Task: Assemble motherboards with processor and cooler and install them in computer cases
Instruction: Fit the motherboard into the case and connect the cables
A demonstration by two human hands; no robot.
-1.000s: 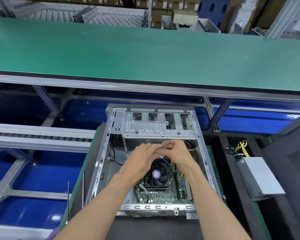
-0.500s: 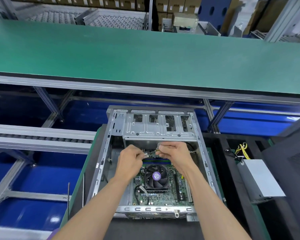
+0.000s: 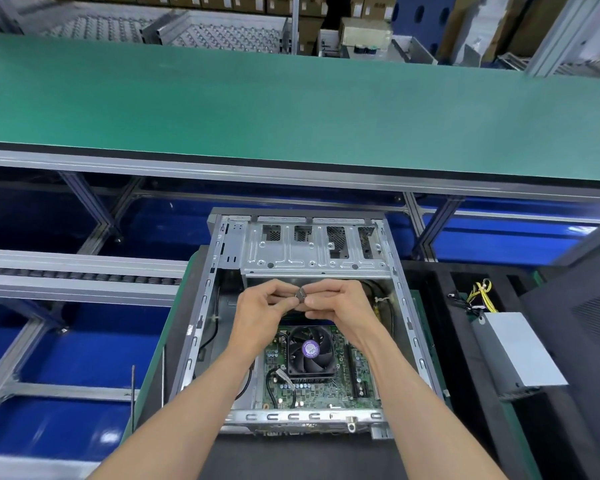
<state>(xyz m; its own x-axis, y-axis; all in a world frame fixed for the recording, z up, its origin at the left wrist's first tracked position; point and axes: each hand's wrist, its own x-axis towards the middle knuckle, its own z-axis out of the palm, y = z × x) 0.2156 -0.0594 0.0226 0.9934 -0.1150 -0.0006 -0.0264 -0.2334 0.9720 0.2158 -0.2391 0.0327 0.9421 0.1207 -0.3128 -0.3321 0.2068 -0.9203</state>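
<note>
An open, bare-metal computer case lies on its side, its drive cage at the far end. The green motherboard sits flat inside at the near end. On it stands a black cooler whose fan carries a round purple label. A small dark connector is held above the board, pinched between fingertips.

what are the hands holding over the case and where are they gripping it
A small dark connector, pinched between the fingertips of the left hand and right hand at its two sides, above the open computer case.
</note>
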